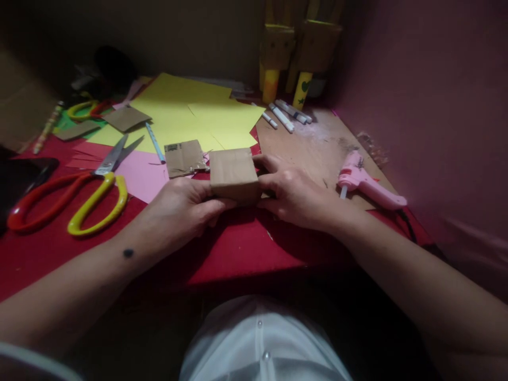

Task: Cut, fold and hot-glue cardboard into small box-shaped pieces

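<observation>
A small brown cardboard box (234, 168) is held between both hands over the front part of the red table. My left hand (186, 206) grips its left side, with the thumb along the lower front. My right hand (289, 191) closes on its right side, the fingers bent against the edge. Just behind my left hand lies a flat cardboard piece (183, 157) with a torn right edge. What is inside or under the box is hidden.
Scissors (106, 185) with red and yellow handles lie open at left. Yellow sheets (190, 108) and pink paper (143, 177) spread behind. A pink glue gun (371, 186) rests on a board at right, near several markers (282, 117). Two cardboard figures (280, 47) stand at the back.
</observation>
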`<action>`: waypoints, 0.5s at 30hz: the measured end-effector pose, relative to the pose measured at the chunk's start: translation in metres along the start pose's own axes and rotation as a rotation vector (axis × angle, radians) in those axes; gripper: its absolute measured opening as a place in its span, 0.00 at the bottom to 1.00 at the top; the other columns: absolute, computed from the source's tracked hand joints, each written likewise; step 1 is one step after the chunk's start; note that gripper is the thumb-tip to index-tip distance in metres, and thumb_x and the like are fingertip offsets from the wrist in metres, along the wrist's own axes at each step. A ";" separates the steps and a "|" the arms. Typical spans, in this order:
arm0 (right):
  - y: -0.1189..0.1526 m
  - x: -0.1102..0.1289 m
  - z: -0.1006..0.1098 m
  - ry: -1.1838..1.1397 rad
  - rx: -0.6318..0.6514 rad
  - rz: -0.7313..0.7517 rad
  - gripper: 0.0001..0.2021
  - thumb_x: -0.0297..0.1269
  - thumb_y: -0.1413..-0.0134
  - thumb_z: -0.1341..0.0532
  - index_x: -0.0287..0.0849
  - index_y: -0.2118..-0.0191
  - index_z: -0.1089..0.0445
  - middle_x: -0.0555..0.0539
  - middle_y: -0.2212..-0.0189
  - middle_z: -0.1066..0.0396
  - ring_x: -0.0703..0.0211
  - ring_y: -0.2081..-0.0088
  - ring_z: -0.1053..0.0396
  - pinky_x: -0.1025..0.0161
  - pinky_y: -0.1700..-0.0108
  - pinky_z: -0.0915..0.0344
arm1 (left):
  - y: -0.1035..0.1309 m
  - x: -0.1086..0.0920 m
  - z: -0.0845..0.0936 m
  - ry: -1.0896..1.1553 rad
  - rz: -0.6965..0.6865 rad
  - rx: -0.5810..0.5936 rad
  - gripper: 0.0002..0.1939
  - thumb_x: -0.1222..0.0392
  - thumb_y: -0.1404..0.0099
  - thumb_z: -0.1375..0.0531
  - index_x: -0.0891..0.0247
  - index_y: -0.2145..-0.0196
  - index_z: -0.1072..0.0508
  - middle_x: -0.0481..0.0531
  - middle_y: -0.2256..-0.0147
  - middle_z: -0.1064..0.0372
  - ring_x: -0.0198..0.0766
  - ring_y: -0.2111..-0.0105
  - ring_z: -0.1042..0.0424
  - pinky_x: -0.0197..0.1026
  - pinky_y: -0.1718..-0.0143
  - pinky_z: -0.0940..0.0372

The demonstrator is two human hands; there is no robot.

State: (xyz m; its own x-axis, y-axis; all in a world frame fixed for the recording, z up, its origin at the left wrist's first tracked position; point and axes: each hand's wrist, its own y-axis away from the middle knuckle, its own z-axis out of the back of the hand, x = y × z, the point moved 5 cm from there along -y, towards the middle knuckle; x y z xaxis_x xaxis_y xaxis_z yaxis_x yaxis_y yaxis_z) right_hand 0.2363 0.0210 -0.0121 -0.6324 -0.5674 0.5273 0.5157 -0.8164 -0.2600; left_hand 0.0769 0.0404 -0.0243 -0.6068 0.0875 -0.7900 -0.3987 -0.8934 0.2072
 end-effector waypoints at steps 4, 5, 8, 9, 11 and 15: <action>0.005 0.004 0.008 -0.025 0.000 0.040 0.16 0.20 0.53 0.42 0.42 0.58 0.31 0.40 0.44 0.41 0.48 0.40 0.42 0.49 0.41 0.40 | 0.001 0.000 0.000 -0.015 -0.038 0.025 0.12 0.56 0.40 0.41 0.65 0.65 0.22 0.42 0.84 0.39 0.29 0.85 0.42 0.32 0.83 0.45; 0.007 0.003 0.012 -0.026 -0.022 0.031 0.18 0.20 0.54 0.42 0.43 0.55 0.33 0.40 0.44 0.41 0.48 0.39 0.43 0.48 0.41 0.41 | 0.001 0.001 -0.001 -0.011 -0.045 0.035 0.13 0.55 0.40 0.42 0.65 0.64 0.22 0.42 0.83 0.40 0.29 0.85 0.42 0.32 0.83 0.45; 0.012 -0.004 0.023 -0.014 -0.088 -0.093 0.24 0.23 0.55 0.40 0.42 0.50 0.38 0.38 0.45 0.40 0.45 0.40 0.42 0.47 0.42 0.39 | 0.000 0.003 -0.001 0.009 -0.053 0.040 0.14 0.53 0.39 0.42 0.64 0.63 0.22 0.41 0.84 0.41 0.29 0.85 0.43 0.32 0.84 0.46; 0.013 -0.008 0.024 -0.022 -0.091 -0.144 0.26 0.24 0.55 0.39 0.41 0.47 0.39 0.37 0.45 0.40 0.45 0.42 0.40 0.47 0.44 0.37 | 0.000 0.004 -0.002 0.019 -0.063 0.039 0.14 0.52 0.39 0.41 0.64 0.63 0.22 0.41 0.84 0.41 0.29 0.85 0.43 0.32 0.84 0.47; 0.014 -0.014 0.024 -0.053 -0.061 -0.210 0.32 0.24 0.55 0.39 0.39 0.41 0.45 0.35 0.44 0.39 0.45 0.44 0.37 0.48 0.46 0.35 | -0.001 0.005 -0.002 0.027 -0.084 0.036 0.13 0.53 0.40 0.41 0.63 0.64 0.22 0.41 0.85 0.41 0.29 0.86 0.44 0.32 0.85 0.47; 0.008 -0.018 0.018 -0.138 -0.009 -0.201 0.37 0.24 0.52 0.40 0.41 0.35 0.50 0.36 0.42 0.38 0.47 0.43 0.36 0.49 0.43 0.36 | -0.003 0.006 -0.002 0.027 -0.084 0.031 0.11 0.55 0.41 0.41 0.64 0.69 0.23 0.42 0.85 0.41 0.29 0.87 0.44 0.31 0.86 0.47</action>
State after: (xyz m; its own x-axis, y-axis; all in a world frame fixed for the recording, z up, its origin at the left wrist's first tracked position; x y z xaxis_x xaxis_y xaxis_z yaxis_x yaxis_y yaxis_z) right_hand 0.2623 0.0264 -0.0091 -0.6363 -0.3740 0.6747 0.3823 -0.9125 -0.1453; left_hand 0.0761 0.0427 -0.0313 -0.5521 0.1491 -0.8203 -0.4684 -0.8694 0.1572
